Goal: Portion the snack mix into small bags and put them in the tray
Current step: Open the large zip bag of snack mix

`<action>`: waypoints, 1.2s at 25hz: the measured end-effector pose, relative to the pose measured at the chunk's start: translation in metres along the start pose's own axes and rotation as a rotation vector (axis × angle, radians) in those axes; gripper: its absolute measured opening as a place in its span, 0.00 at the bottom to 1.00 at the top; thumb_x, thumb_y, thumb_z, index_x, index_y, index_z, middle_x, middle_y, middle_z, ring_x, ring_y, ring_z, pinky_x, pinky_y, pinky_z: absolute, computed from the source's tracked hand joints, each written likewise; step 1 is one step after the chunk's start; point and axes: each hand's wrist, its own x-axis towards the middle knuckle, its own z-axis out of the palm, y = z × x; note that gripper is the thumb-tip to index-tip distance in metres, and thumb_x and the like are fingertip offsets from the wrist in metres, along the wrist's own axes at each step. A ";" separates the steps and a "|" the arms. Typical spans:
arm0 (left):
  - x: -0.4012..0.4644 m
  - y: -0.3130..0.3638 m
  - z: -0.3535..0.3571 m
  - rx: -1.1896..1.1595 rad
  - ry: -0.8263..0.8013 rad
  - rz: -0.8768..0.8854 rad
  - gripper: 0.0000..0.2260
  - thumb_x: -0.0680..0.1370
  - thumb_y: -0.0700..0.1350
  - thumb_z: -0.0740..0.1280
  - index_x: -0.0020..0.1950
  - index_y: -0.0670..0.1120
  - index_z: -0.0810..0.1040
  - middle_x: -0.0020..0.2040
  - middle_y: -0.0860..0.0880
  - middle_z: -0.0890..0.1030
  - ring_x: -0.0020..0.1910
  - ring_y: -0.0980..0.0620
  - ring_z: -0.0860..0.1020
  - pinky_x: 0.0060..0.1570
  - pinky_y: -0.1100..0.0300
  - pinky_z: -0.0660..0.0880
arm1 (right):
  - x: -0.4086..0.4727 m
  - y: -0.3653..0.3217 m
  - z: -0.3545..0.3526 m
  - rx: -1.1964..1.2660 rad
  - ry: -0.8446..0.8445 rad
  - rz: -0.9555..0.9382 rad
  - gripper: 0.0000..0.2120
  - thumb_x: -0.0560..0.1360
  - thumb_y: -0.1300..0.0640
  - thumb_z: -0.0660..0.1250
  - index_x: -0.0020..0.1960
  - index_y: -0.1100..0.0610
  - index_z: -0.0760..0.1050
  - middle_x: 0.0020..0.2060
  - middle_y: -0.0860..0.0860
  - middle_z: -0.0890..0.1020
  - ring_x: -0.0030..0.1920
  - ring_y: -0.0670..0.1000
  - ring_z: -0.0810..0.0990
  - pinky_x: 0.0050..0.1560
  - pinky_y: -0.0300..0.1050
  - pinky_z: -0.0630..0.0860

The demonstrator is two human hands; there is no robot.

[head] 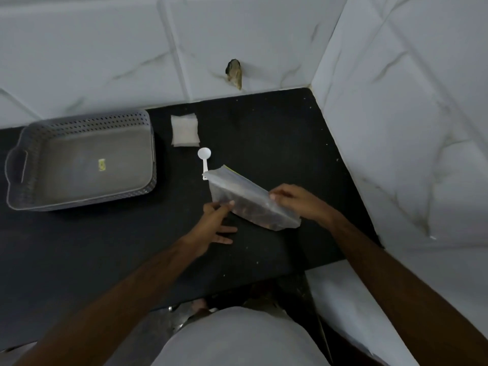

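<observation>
A clear zip bag of brown snack mix [248, 199] stands tilted on the black counter, its top pointing up-left. My right hand [295, 200] pinches the bag's upper right edge. My left hand [215, 224] touches the bag's lower left side with thumb and forefinger, the other fingers spread on the counter. A white plastic scoop [204, 157] lies just behind the bag, its handle end hidden by the bag's corner. A stack of small clear bags [184, 130] lies further back. The grey perforated tray [21, 191] sits at the left with only a small yellow sticker inside.
The black counter [277, 133] ends in a corner, with marble-tiled walls behind and to the right. A chipped hole [234, 72] marks the back wall. The counter's front edge runs near my torso.
</observation>
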 end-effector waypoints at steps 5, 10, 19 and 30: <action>0.009 0.019 0.014 0.033 -0.049 0.139 0.30 0.81 0.57 0.66 0.77 0.53 0.56 0.69 0.48 0.74 0.59 0.45 0.81 0.60 0.42 0.79 | -0.001 0.006 0.042 -0.105 -0.026 0.003 0.22 0.81 0.41 0.61 0.71 0.50 0.70 0.65 0.49 0.68 0.63 0.49 0.72 0.59 0.45 0.73; 0.006 0.027 0.013 0.189 -0.090 0.205 0.28 0.79 0.57 0.69 0.74 0.52 0.61 0.65 0.52 0.75 0.61 0.51 0.79 0.58 0.43 0.80 | 0.006 0.018 0.051 0.101 0.128 0.048 0.20 0.78 0.48 0.68 0.69 0.49 0.71 0.65 0.47 0.69 0.59 0.45 0.75 0.52 0.39 0.78; 0.009 0.010 0.027 0.408 -0.078 0.323 0.30 0.77 0.61 0.69 0.73 0.49 0.64 0.67 0.51 0.75 0.62 0.54 0.78 0.56 0.59 0.80 | 0.023 0.013 0.050 0.395 0.303 0.264 0.24 0.78 0.54 0.68 0.71 0.58 0.67 0.63 0.52 0.74 0.55 0.47 0.77 0.43 0.37 0.73; 0.012 0.012 0.020 0.330 -0.061 0.286 0.25 0.83 0.45 0.65 0.77 0.47 0.59 0.71 0.48 0.72 0.66 0.51 0.75 0.60 0.54 0.78 | 0.027 0.007 0.025 0.706 0.224 0.359 0.04 0.79 0.58 0.65 0.52 0.58 0.77 0.54 0.59 0.82 0.51 0.55 0.80 0.50 0.50 0.77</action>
